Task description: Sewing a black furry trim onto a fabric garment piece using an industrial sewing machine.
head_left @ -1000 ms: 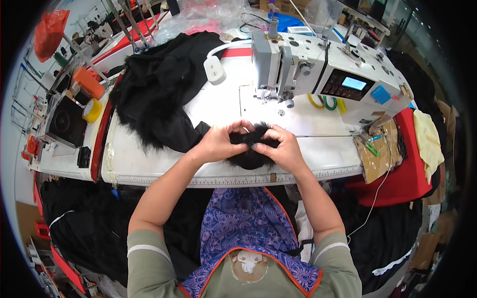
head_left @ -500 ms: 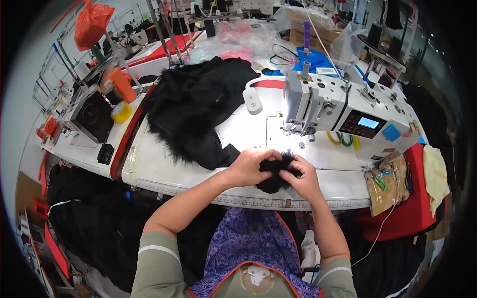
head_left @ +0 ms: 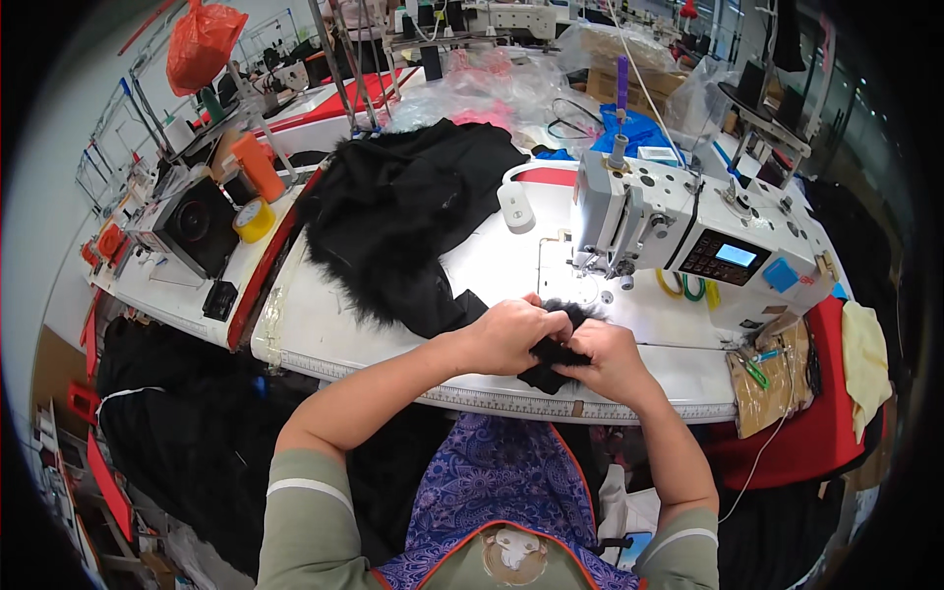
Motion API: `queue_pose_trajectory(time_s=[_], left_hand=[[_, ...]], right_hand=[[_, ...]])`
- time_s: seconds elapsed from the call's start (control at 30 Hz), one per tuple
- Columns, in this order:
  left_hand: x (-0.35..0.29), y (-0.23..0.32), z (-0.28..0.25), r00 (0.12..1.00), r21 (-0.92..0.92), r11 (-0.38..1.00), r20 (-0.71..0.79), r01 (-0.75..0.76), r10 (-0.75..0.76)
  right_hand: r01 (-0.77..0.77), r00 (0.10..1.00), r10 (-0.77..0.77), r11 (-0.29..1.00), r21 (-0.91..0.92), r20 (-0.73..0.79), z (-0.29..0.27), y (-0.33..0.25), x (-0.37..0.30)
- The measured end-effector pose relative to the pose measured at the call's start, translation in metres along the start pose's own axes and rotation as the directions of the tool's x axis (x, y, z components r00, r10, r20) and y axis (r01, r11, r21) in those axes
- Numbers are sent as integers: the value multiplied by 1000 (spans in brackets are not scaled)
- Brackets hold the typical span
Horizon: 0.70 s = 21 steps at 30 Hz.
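A small piece of black fluffy fabric point(head_left: 544, 375) is gripped between my two hands, just above the front edge of the white sewing table point(head_left: 324, 334). My left hand point(head_left: 513, 336) pinches its left side, fingers closed. On its right side my right hand point(head_left: 608, 356) is closed too, thumb and fingers squeezing the cloth. Fur sticks up between the hands, and the parts under my fingers are hidden. To the left lies a large black garment with fur trim point(head_left: 393, 221); whether it joins the held piece cannot be made out. Behind my hands stands a white sewing machine point(head_left: 688, 236).
A white lamp point(head_left: 515, 205) stands left of the needle area. A measuring tape point(head_left: 472, 401) runs along the table's front edge. Green snips point(head_left: 755, 374) lie on brown wrapping at right, near a yellow cloth point(head_left: 865, 364). Yellow tape point(head_left: 255, 220) sits on the left-hand table.
My fingers have closed more tightly on the black fluffy fabric, and both hands have turned inward around it. The whole view has shifted slightly.
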<state>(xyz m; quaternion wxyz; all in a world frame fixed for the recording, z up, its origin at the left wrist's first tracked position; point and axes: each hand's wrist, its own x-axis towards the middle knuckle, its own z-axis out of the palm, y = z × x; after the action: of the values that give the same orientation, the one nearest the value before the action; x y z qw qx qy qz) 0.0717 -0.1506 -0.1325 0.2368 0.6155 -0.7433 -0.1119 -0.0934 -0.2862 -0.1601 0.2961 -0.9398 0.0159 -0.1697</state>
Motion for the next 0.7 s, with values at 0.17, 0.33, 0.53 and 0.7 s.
queue_pose_trajectory(time_s=[0.17,0.33,0.53,0.7], left_hand=[[-4,-3,0,998,45,997,-10,-57,57],[-8,-6,-4,1000,-72,997,19,26,-25],[-11,-9,2,998,-186,981,22,59,-55],[-13,-12,7,998,-276,959,23,64,-59]], right_hand=[[102,994,-103,994,-45,-23,10,7,1],[-99,989,132,926,364,-67,15,4,0],[-118,991,131,911,395,-5,14,8,-2],[-160,987,155,909,386,43,11,6,-2]])
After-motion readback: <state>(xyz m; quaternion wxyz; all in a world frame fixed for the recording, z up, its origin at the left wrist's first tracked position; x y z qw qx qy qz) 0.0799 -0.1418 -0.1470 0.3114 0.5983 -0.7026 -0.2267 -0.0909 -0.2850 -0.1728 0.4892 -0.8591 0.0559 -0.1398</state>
